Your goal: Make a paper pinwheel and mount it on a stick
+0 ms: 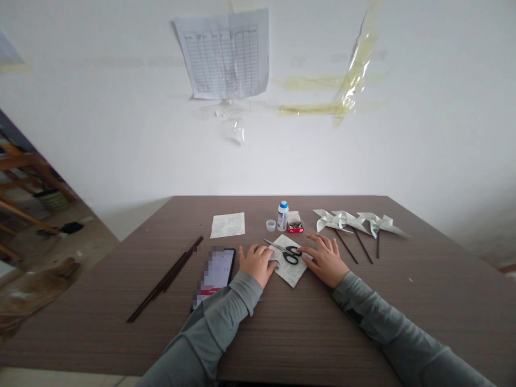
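A square of printed paper (293, 275) lies turned cornerwise on the table in front of me. On top of it rests a pair of scissors (289, 258) with black handles, the blades pointing to the far left. My left hand (257, 263) lies at the paper's left corner, fingers spread, with the thumb close to the sheet's edge. At the right corner is my right hand (325, 260), its fingers stretched towards the scissor handles and apart from one another. Whether a fingertip touches the handles I cannot tell.
Behind the paper stand a white bottle (282, 217) with a blue cap, a small clear cup (271, 225) and a red box (295, 226) of small metal pieces. Paper pinwheels (355, 221) on sticks lie right. Leftward are a phone (215, 274), dark sticks (169, 277) and another paper sheet (228, 225).
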`<state>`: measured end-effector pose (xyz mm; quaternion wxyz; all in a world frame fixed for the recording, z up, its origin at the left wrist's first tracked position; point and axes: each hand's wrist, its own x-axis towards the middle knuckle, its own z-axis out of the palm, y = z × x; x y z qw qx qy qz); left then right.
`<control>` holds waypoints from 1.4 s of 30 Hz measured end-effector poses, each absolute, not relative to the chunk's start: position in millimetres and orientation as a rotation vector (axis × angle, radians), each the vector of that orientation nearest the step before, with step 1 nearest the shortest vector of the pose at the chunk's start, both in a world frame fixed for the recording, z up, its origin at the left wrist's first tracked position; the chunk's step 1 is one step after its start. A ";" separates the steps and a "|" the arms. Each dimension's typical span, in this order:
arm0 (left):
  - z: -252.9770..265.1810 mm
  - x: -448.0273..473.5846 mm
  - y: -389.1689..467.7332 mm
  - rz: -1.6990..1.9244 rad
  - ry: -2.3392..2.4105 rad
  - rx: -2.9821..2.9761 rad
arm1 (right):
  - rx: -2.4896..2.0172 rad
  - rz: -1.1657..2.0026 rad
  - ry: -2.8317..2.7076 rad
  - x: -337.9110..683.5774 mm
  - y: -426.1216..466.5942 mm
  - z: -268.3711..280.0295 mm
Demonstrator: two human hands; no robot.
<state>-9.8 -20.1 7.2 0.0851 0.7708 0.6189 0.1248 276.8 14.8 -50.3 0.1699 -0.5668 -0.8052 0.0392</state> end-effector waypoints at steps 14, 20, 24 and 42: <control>11.4 -6.4 -21.7 0.412 1.848 2.284 | -1.656 0.128 -2.229 277.3 12.9 -44.6; 7.2 -7.5 -21.5 0.411 1.824 2.305 | -1.633 0.097 -2.162 283.2 16.1 -48.8; 7.7 -7.7 -21.9 0.412 1.816 2.316 | -1.571 0.103 -2.195 278.5 15.6 -51.3; 5.1 -9.3 -21.0 0.466 1.801 2.283 | -1.809 0.083 -2.202 268.0 3.2 -19.9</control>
